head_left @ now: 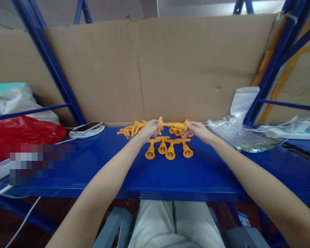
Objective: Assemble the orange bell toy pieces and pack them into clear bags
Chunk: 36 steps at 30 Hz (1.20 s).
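My left hand (151,129) is closed on a yellow T-shaped handle (160,125), held upright at the back of the blue shelf. Opposite it, my right hand (195,130) grips a yellow bell-shaped cup (180,126) lying sideways, its narrow end toward the handle. A thin link, perhaps a chain, seems to span the two parts. Below my hands several joined bell-and-handle pieces (170,151) rest with their wide mouths toward me, a small metal hook showing inside. Loose yellow handles with chains (134,128) are heaped beside my left hand. More yellow cups (176,131) lie behind, partly hidden.
A cardboard sheet (183,69) stands behind the blue shelf (191,179). On the left are a phone (89,127), a coiled white cable (93,131) and a red bag (23,134). Clear plastic wrap (229,132) and a white power strip (291,132) lie right.
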Each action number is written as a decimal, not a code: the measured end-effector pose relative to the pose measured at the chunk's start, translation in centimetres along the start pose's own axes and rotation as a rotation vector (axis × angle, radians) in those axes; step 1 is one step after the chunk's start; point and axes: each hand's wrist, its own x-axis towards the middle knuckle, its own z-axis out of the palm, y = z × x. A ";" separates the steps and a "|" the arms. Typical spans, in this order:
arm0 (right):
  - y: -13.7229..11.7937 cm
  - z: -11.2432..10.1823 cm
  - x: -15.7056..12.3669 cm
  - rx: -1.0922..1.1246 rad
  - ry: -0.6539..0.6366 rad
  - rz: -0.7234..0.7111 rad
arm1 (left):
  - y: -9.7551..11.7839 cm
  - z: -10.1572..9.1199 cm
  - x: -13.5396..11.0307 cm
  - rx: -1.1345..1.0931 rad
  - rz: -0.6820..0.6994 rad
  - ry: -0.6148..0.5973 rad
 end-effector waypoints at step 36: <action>-0.5 0.3 -0.3 -0.014 0.099 0.002 | 0.2 0.4 -0.3 0.066 -0.040 0.009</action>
